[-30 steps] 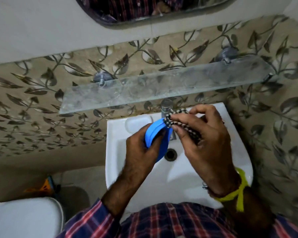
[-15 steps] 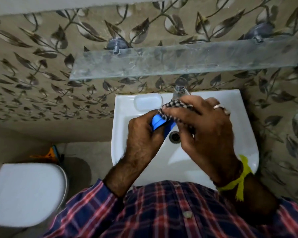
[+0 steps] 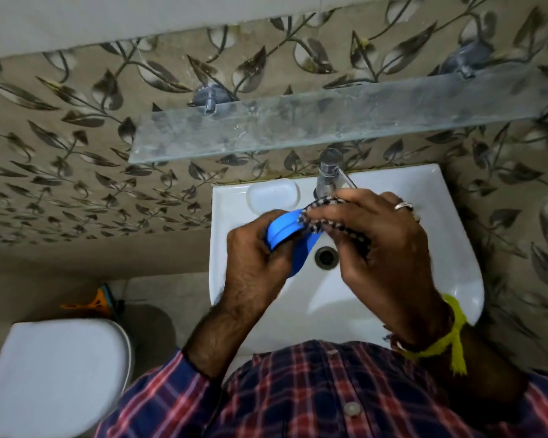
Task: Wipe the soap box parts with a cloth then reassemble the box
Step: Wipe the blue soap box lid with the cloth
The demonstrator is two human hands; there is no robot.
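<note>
My left hand (image 3: 260, 251) grips blue soap box parts (image 3: 283, 227) on edge above the white sink (image 3: 450, 235); two blue pieces show, one behind the other, mostly hidden by my fingers. My right hand (image 3: 383, 245) holds a black-and-white checked cloth (image 3: 323, 218) bunched under its fingers and presses it against the right end of the blue parts. Both hands hover just in front of the tap.
A chrome tap (image 3: 329, 172) stands at the sink's back, with the drain (image 3: 326, 256) below the hands. A glass shelf (image 3: 329, 121) juts from the leaf-patterned wall above. A white toilet lid (image 3: 54, 374) is at lower left, an orange object (image 3: 98, 300) on the floor.
The camera has tilted down and the mirror has left the view. My hands stay together over the sink; the right hand with the cloth has slid along the blue parts.
</note>
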